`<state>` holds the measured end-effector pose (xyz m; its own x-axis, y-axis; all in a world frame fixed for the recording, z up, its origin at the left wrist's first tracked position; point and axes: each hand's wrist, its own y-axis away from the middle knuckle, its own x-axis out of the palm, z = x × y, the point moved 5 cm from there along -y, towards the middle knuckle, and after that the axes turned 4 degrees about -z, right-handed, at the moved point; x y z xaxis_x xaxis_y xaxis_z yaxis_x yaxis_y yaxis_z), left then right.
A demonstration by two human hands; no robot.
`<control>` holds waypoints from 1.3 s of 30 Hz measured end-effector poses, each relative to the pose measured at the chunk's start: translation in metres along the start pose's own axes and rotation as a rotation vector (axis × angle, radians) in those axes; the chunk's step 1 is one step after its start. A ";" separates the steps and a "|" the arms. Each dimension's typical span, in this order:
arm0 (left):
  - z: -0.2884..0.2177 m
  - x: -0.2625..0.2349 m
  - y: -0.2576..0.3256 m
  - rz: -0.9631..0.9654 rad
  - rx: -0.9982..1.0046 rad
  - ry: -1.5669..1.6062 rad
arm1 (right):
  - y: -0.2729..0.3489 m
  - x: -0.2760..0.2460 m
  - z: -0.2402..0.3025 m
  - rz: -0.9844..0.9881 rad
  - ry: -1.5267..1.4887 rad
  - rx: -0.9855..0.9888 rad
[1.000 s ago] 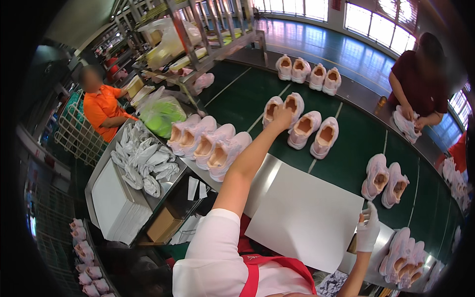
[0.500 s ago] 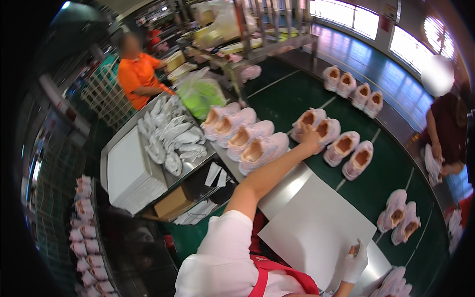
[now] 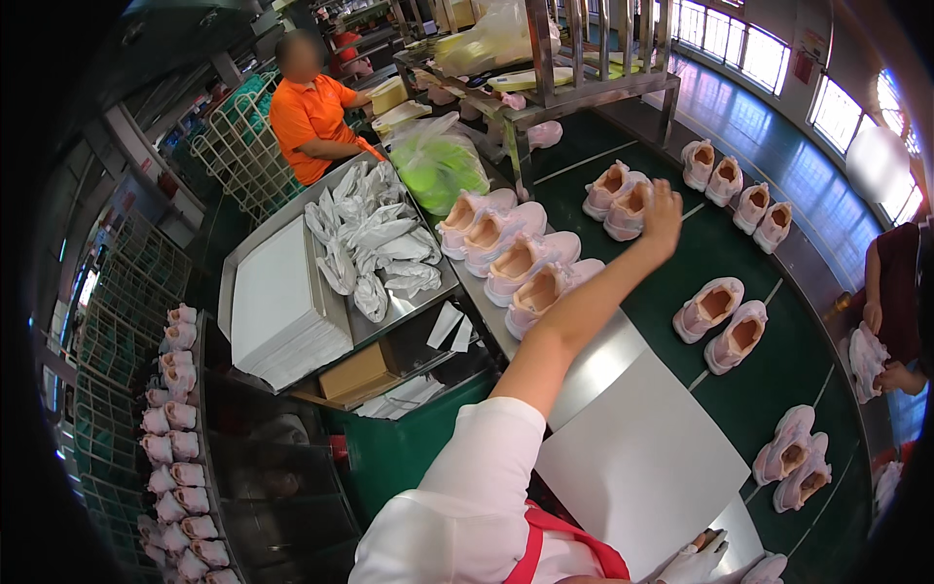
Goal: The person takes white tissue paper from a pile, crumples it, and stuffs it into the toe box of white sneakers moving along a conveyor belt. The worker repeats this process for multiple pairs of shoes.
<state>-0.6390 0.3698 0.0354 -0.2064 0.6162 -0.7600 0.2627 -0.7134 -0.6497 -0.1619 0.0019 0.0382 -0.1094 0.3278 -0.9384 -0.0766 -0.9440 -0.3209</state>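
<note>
While the bare left hand (image 3: 663, 222), fingers loosely bent, is held at the right side of a pale pink shoe (image 3: 628, 212) on the green work surface (image 3: 798, 350), any grip cannot be confirmed. The gloved right hand (image 3: 693, 562) is seen with fingers extended near the white sheet (image 3: 652, 448). Light weight and a soft, easily dented upper are judged likely; hold is best taken at the heel collar.
</note>
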 end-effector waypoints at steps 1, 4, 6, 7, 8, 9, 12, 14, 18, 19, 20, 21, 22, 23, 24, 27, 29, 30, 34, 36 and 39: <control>-0.022 -0.036 0.021 -0.176 0.032 0.276 | -0.001 0.000 0.003 0.011 0.022 0.007; -0.079 -0.127 0.095 -0.165 0.280 0.996 | 0.000 0.009 -0.005 0.233 -0.007 0.164; -0.116 -0.174 0.167 0.052 0.485 1.231 | 0.003 0.012 -0.015 0.198 -0.051 0.198; -0.127 -0.197 0.202 0.048 0.590 1.372 | 0.004 0.014 -0.022 0.165 -0.074 0.211; -0.140 -0.212 0.234 0.094 0.790 1.378 | 0.006 0.018 -0.029 0.135 -0.091 0.224; -0.152 -0.218 0.264 0.226 0.951 1.343 | 0.007 0.022 -0.036 0.103 -0.110 0.238; -0.158 -0.215 0.313 0.274 1.079 1.349 | 0.008 0.029 -0.050 -0.024 -0.170 0.287; -0.168 -0.202 0.328 0.342 1.152 1.219 | 0.007 0.024 -0.046 -0.198 -0.230 0.287; -0.182 -0.193 0.332 0.257 1.142 1.285 | 0.002 0.030 -0.012 0.015 -0.592 0.453; -0.184 -0.188 0.334 0.294 1.139 1.210 | -0.001 0.030 0.001 0.060 -0.688 0.439; -0.182 -0.189 0.332 0.282 1.086 1.312 | -0.003 0.032 0.014 0.162 -0.631 0.378; -0.182 -0.189 0.331 0.261 1.081 1.293 | -0.008 0.028 0.025 0.142 -0.534 0.220; -0.179 -0.186 0.331 0.343 1.057 1.320 | -0.011 0.024 0.033 0.129 -0.531 0.108; -0.179 -0.187 0.328 0.365 1.039 1.355 | -0.013 0.027 0.031 0.177 -0.528 0.174; -0.177 -0.188 0.329 0.418 1.058 1.332 | -0.014 0.027 0.025 0.184 -0.456 0.265; -0.179 -0.195 0.322 0.499 1.047 1.298 | -0.018 0.027 0.015 0.138 -0.334 0.329; -0.182 -0.201 0.317 0.514 1.027 1.269 | -0.020 0.029 0.014 0.133 -0.318 0.353; -0.182 -0.204 0.315 0.509 1.017 1.251 | -0.020 0.032 0.017 0.149 -0.352 0.355; -0.185 -0.206 0.313 0.572 0.992 1.220 | -0.014 0.044 0.049 0.408 -0.655 0.151; -0.180 -0.210 0.311 0.339 1.081 1.057 | -0.012 0.039 0.052 0.336 -0.686 0.140; -0.175 -0.209 0.309 0.232 1.166 1.026 | -0.012 0.036 0.035 0.232 -0.722 0.363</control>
<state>-0.3501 0.0789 -0.0036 0.5652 0.0700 -0.8220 -0.7479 -0.3770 -0.5464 -0.1993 0.0264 0.0133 -0.7592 0.1867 -0.6236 -0.2747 -0.9604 0.0469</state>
